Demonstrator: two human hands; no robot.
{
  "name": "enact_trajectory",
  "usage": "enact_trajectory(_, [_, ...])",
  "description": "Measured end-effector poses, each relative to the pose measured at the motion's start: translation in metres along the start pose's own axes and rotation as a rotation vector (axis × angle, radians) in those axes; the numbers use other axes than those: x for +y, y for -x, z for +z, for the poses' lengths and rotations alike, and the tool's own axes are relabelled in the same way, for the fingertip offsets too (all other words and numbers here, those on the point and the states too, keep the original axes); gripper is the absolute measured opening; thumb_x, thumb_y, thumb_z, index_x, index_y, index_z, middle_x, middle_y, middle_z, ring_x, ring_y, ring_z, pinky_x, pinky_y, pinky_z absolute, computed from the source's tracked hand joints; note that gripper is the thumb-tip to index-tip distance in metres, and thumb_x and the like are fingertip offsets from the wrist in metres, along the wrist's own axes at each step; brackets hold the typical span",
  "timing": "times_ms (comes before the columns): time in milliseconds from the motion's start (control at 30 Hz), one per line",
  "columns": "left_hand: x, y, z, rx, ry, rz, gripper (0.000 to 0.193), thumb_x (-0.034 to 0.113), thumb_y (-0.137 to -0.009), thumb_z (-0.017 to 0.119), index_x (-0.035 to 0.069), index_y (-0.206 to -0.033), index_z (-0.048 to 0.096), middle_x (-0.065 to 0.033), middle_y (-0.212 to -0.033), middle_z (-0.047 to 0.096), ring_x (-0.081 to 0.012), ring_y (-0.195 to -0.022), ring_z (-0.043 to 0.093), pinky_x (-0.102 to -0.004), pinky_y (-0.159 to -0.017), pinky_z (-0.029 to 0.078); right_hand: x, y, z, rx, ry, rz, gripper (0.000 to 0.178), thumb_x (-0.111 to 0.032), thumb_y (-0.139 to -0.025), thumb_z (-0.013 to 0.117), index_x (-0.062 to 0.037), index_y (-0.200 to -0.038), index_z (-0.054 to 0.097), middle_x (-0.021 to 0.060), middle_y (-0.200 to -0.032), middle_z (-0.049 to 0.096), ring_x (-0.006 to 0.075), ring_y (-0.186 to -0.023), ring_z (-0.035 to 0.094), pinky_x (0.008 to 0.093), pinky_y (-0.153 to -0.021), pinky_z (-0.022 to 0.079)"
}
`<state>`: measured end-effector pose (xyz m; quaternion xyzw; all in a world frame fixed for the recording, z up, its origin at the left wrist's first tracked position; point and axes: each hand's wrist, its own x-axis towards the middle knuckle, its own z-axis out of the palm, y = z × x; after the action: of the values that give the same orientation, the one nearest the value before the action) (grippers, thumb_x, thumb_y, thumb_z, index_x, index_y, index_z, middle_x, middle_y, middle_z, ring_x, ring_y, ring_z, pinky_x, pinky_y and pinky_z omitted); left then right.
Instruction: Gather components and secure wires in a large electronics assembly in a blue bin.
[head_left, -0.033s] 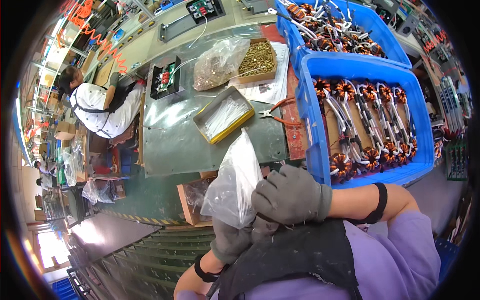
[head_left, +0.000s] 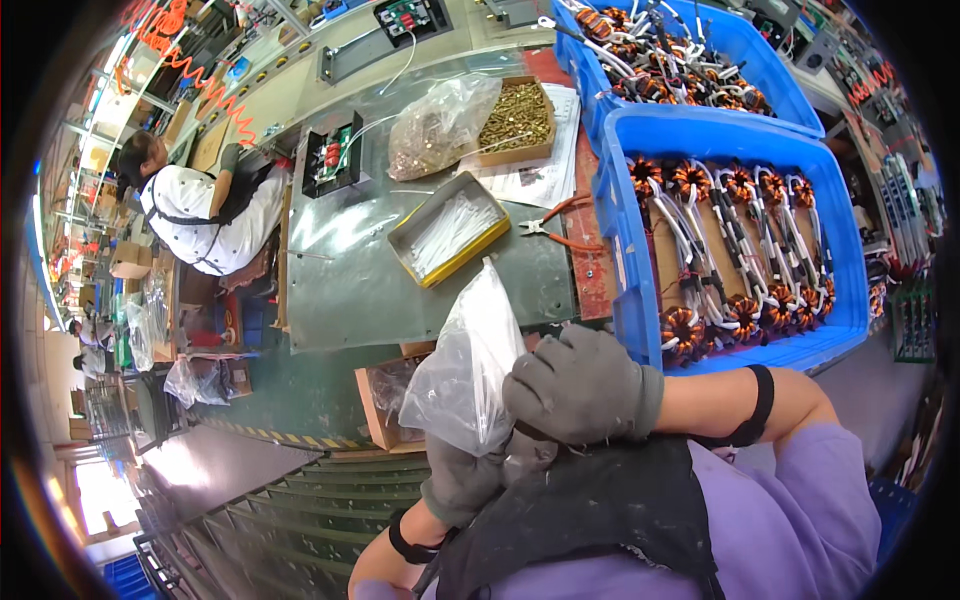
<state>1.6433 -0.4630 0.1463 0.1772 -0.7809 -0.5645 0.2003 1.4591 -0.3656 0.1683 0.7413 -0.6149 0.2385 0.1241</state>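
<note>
Grey right grip (head_left: 582,388) tight on bag (head_left: 462,372)

Translucent plastic bag (head_left: 450,385): soft, creased, bulging on my left, lower end at my hold in front of my torso. Upper end tapers to a corner pointing away from me. Thin white strips (head_left: 484,398) show inside, roughly lengthwise.

Below the plastic bag (head_left: 462,385), the left hand (head_left: 465,482) is partly hiding behind it; right of it, the right hand (head_left: 577,388) is concealing its own fingertips. Beyond it, the farther blue crate (head_left: 782,68) is running off the top edge.
</note>
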Motion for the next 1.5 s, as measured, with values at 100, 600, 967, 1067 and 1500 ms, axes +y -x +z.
enact_trajectory(100, [0.005, -0.003, 0.004, 0.058, 0.116, -0.175, 0.076, 0.02, -0.088, 0.071, -0.005, -0.142, 0.023, -0.0149, -0.117, 0.057, -0.023, -0.097, 0.06, -0.0351, -0.089, 0.048, 0.006, -0.002, 0.0, -0.065, 0.052, 0.028, 0.015, -0.021, -0.069, 0.058, -0.0091, -0.078, 0.057, 0.0024, -0.073, 0.054, 0.0171, -0.067, 0.055, 0.0314, -0.057, 0.04])
enact_trajectory(600, [0.021, -0.008, -0.017, -0.192, -0.013, -0.291, 0.028, 0.023, -0.088, 0.065, 0.0, -0.074, 0.059, -0.0119, -0.062, 0.054, -0.0227, -0.058, 0.058, -0.0332, -0.057, 0.044, 0.048, -0.005, 0.016, -0.134, -0.044, 0.214, 0.011, -0.018, -0.076, 0.064, -0.0098, -0.076, 0.056, 0.0057, -0.069, 0.057, 0.0237, -0.062, 0.061, 0.0364, -0.053, 0.046])
enact_trajectory(967, [-0.073, -0.07, 0.006, -0.149, 0.98, -0.687, 0.086, 0.063, -0.092, 0.047, -0.006, -0.141, 0.033, -0.02, -0.142, 0.044, -0.0281, -0.127, 0.047, -0.0407, -0.107, 0.038, 0.069, 0.01, -0.009, 0.297, -1.452, 0.641, 0.029, -0.018, -0.095, 0.062, -0.0005, -0.118, 0.061, 0.0031, -0.108, 0.066, 0.0107, -0.097, 0.059, 0.0282, -0.085, 0.05])
enact_trajectory(1067, [-0.069, -0.077, 0.026, -0.396, 1.319, -0.572, 0.103, 0.073, -0.083, 0.049, -0.003, -0.148, 0.024, -0.0175, -0.15, 0.035, -0.0283, -0.137, 0.036, -0.0422, -0.115, 0.026, 0.075, 0.026, -0.006, 0.373, -1.677, 0.764, 0.048, -0.026, -0.091, 0.068, -0.0027, -0.131, 0.054, 0.0052, -0.123, 0.062, 0.0147, -0.112, 0.058, 0.032, -0.097, 0.046])
enact_trajectory(1500, [-0.046, -0.098, 0.038, -0.084, 1.289, -0.454, 0.061, 0.019, -0.083, 0.074, -0.002, -0.133, 0.046, -0.0137, -0.121, 0.06, -0.0243, -0.111, 0.06, -0.0376, -0.096, 0.05, 0.096, 0.059, -0.05, 0.214, -0.902, 0.932, 0.037, -0.013, -0.091, 0.064, 0.0009, -0.125, 0.058, 0.0103, -0.111, 0.066, 0.0149, -0.092, 0.064, 0.0289, -0.081, 0.052])
